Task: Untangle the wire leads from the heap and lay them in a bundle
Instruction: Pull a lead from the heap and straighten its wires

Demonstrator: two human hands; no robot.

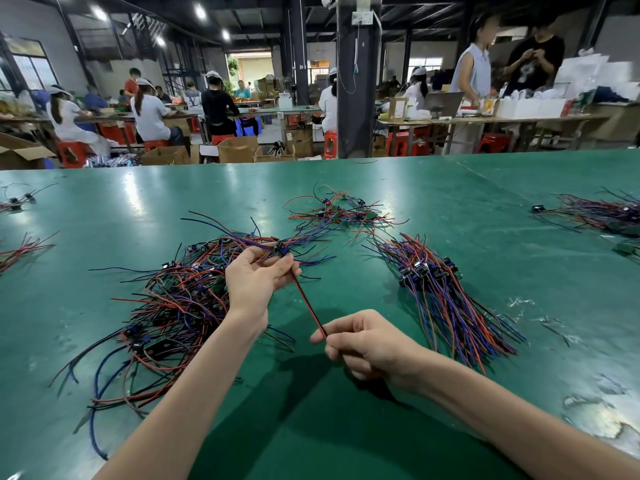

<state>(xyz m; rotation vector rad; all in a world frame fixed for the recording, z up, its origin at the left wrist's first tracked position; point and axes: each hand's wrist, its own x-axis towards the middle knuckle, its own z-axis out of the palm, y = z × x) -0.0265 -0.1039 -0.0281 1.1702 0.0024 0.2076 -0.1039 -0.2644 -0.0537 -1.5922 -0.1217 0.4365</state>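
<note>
A tangled heap of red, black and blue wire leads (pixel 173 306) lies on the green table at the left. My left hand (pixel 256 278) is raised above the heap and pinches the small black connector end of one lead. That red-and-black lead (pixel 308 306) runs taut down to my right hand (pixel 363 341), whose curled fingers grip its lower end. To the right lies a neat bundle of straightened leads (pixel 446 292), connectors side by side at its upper end.
A smaller loose pile of leads (pixel 339 213) sits behind the hands. More leads lie at the far right (pixel 602 213) and at the left edge (pixel 20 247). The green table (pixel 346 427) is worn at the right. People work at benches beyond.
</note>
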